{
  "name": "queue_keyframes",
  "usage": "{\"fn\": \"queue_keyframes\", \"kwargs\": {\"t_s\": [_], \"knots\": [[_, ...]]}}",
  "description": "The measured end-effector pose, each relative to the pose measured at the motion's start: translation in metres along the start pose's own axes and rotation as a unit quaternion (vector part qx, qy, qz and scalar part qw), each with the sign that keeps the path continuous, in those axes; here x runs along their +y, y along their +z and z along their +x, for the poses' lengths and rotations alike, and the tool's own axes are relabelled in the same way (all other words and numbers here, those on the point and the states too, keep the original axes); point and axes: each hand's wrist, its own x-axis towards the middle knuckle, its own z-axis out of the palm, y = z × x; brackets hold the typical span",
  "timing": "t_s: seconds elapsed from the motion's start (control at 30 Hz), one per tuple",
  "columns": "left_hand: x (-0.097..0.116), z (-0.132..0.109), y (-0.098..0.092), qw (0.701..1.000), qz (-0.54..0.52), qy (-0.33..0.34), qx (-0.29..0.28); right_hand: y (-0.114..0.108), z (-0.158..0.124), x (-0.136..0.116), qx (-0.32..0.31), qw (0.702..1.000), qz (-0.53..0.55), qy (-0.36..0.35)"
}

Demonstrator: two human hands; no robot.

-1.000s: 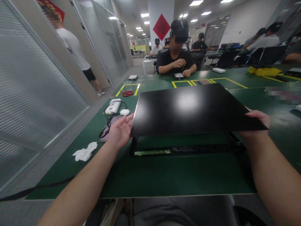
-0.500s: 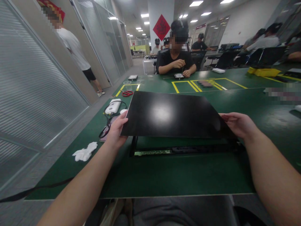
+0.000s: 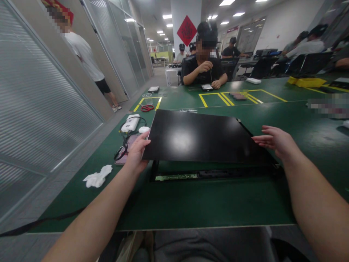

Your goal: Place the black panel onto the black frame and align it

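Note:
A large glossy black panel (image 3: 201, 136) lies tilted over a black frame (image 3: 218, 174) on the green table (image 3: 191, 203). Its near edge is still raised, and a strip of green circuit board (image 3: 176, 177) shows below it. My left hand (image 3: 136, 153) grips the panel's near left corner, thumb on top. My right hand (image 3: 276, 141) hovers at the panel's right edge with fingers stretched out and holds nothing.
To the left lie a white charger with cable (image 3: 130, 123), glasses (image 3: 121, 151), a white cloth (image 3: 98, 176) and red scissors (image 3: 147, 107). Across the table a person in black (image 3: 204, 67) works over a small device (image 3: 207, 87). Another person (image 3: 87, 62) stands by the glass wall.
The panel has come down and toward the left, from held up in both hands to nearly flat over the frame. My right hand has let go of its right edge.

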Motion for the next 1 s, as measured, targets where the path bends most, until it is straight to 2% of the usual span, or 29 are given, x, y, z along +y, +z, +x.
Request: {"fn": "queue_keyframes", "kwargs": {"t_s": [0.3,0.6,0.83,1.0], "knots": [[-0.007,-0.002,0.002,0.998,-0.005,-0.026,0.058,0.001,0.007,0.005,0.023,0.997,-0.073,-0.01],[-0.02,0.005,-0.002,0.999,0.0,-0.009,0.051,0.001,0.006,0.006,0.021,0.999,-0.047,-0.007],[-0.015,0.001,0.001,0.999,0.02,-0.036,0.034,0.0,0.005,0.003,0.036,0.998,-0.055,-0.012],[-0.016,0.001,0.002,0.998,0.023,-0.04,0.045,0.002,0.001,0.0,0.046,0.996,-0.071,-0.016]]}}
